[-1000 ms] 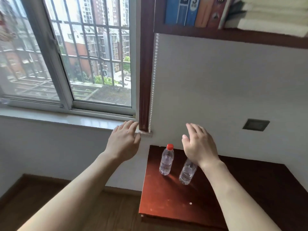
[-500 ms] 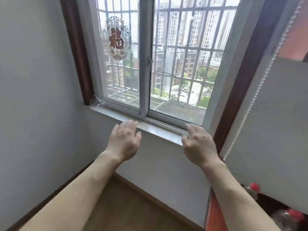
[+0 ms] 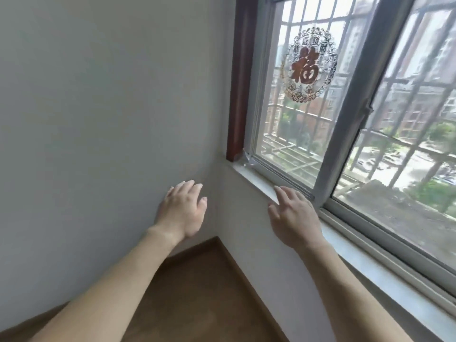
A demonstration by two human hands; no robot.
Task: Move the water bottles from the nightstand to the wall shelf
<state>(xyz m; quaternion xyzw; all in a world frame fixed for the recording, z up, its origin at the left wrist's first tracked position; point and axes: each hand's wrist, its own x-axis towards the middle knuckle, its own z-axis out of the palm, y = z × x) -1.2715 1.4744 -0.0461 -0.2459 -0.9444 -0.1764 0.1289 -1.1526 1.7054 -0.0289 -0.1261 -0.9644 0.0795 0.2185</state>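
Smooth pale wall (image 3: 98, 107), grey window frame (image 3: 355, 114), left hand (image 3: 181, 213) and right hand (image 3: 294, 222) open, empty

Room corner by a barred window
A round red-character decal (image 3: 310, 66) sticks on the window (image 3: 365, 124); pale sill (image 3: 256, 180), dark wooden frame (image 3: 240, 80), grey wall (image 3: 98, 107), brown floor (image 3: 197, 292)

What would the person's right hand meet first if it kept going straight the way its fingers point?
Probably the pale stone window sill: the right hand has its fingers aimed up at its edge. Depth is unclear, so they may already touch.
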